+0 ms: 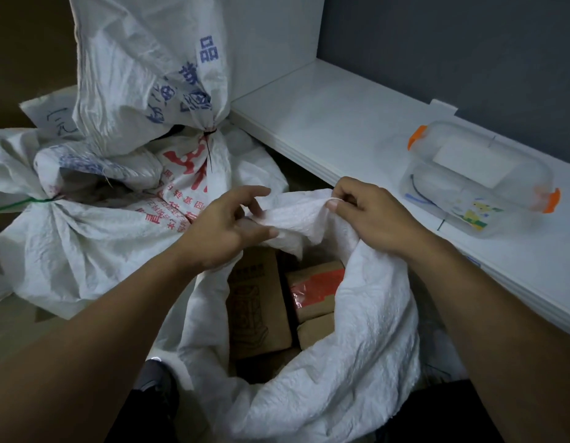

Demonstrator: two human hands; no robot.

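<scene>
An open white woven sack (357,340) stands on the floor in front of me. Inside it lie several brown paper packages (258,302), one with a red label (319,287). My left hand (226,231) pinches the far edge of the sack's mouth between thumb and fingers. Just to its right, my right hand (370,212) pinches the same bunched edge with thumb and forefinger. Both hands hold the fabric up above the packages.
Tied white sacks (95,244) with red and blue print are piled at the left, one standing tall (143,68). A white shelf (341,123) runs along the right, carrying a clear plastic box with orange clips (481,180). Dark shoes show at the bottom.
</scene>
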